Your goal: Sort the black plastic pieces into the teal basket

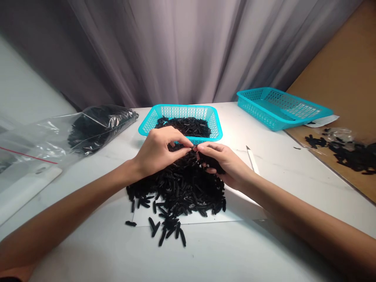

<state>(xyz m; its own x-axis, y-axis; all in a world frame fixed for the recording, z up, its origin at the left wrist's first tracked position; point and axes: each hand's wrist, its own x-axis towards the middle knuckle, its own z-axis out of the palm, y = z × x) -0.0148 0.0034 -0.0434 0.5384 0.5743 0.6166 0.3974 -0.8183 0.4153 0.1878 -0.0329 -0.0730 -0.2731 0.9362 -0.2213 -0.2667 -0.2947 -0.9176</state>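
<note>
A heap of small black plastic pieces (179, 192) lies on a white sheet (235, 211) on the table. My left hand (157, 150) and my right hand (223, 160) meet above the heap's far side. Both pinch a small black piece (194, 148) between their fingertips. The right hand also cups a few black pieces in its palm. Right behind the hands stands a turquoise basket (216, 121) filled with more black pieces.
A clear plastic bag of black pieces (94, 125) lies at the left. A second turquoise basket (279, 107) sits at the back right, beside a brown board (346, 82) with scattered black pieces (352, 152). A white knife-like tool (252, 159) lies right of my hands.
</note>
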